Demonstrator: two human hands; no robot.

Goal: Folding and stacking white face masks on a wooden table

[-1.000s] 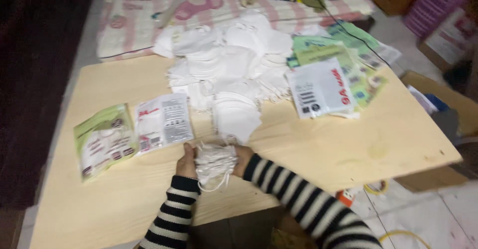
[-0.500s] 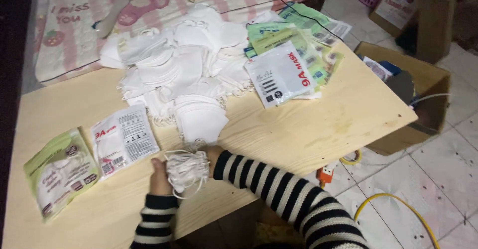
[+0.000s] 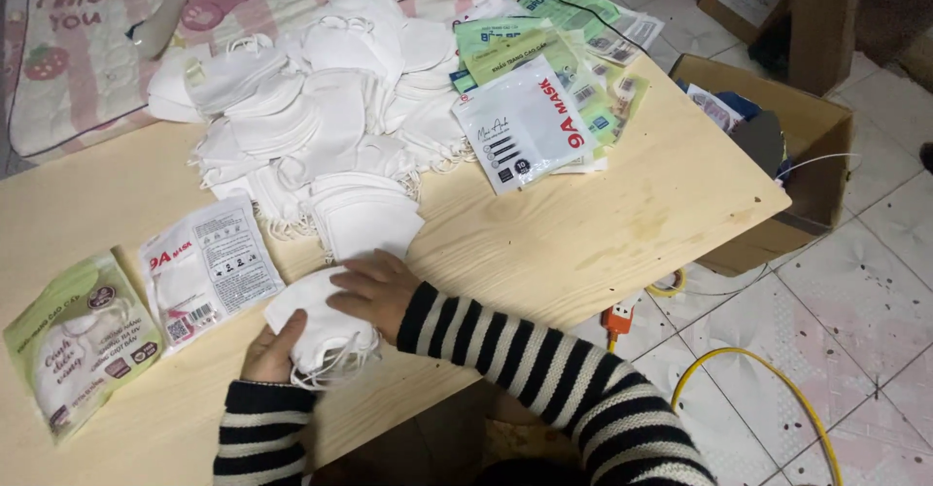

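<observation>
A small stack of white face masks [image 3: 313, 326] lies near the front edge of a pale wooden table [image 3: 603, 224]. My left hand [image 3: 269, 352] grips the stack from the near side, and my right hand [image 3: 374, 292] presses flat on top of it. Both arms wear black and white striped sleeves. Just beyond the hands sits another folded stack of white masks [image 3: 364, 216]. A large loose heap of white masks [image 3: 311, 87] covers the far middle of the table.
A white mask packet [image 3: 209, 267] and a green packet [image 3: 80, 340] lie left of the hands. More white and green packets [image 3: 539, 97] are piled at the far right. An open cardboard box [image 3: 777, 146] stands on the tiled floor, with an orange power strip [image 3: 619, 319] and yellow cable [image 3: 777, 389].
The view has shifted so the table sits more to the left. My right hand has moved on top of the mask stack, flattening it; the left hand still holds it.
</observation>
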